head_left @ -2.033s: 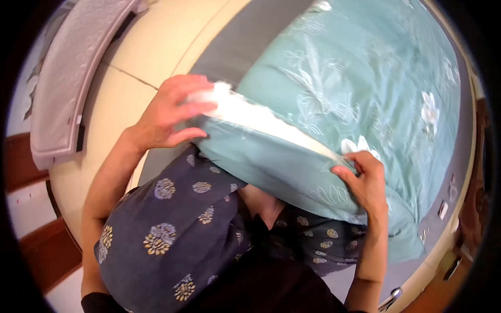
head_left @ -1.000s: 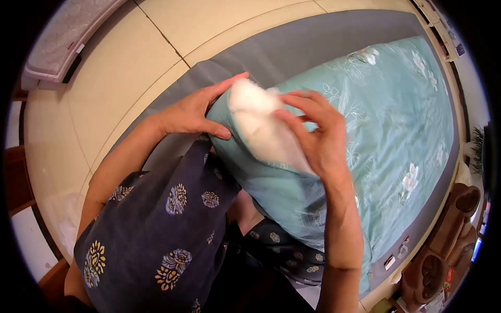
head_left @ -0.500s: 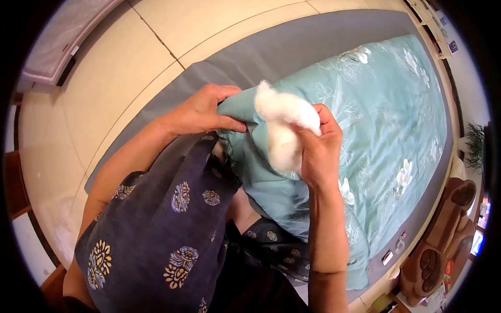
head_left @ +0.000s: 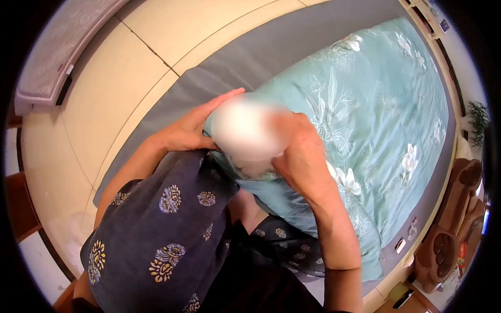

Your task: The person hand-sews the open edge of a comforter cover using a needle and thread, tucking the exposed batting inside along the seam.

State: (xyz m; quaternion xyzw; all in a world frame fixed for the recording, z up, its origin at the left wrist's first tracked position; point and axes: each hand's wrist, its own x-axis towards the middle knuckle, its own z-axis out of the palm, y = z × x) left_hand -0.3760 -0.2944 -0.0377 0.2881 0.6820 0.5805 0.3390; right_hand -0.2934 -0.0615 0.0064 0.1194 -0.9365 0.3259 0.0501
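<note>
A teal duvet cover with white flowers lies spread in front of me and over to the right. My left hand grips its near edge, fabric between thumb and fingers. White fluffy wadding sits at that edge between my two hands, inside a blurred patch. On the wadding's right side is my right hand, closed on it. Its fingertips are partly lost in the blur. A dark patterned cloth covers my lap and left arm.
Beneath the cover is a grey mat on beige floor tiles. A pale pink padded piece stands at the upper left. Brown carved furniture is at the right. A small white object rests near the mat's right edge.
My right hand has moved left with the white wadding, toward my left hand and the cover's edge. My left hand has shifted slightly left, and the view has moved a little.
</note>
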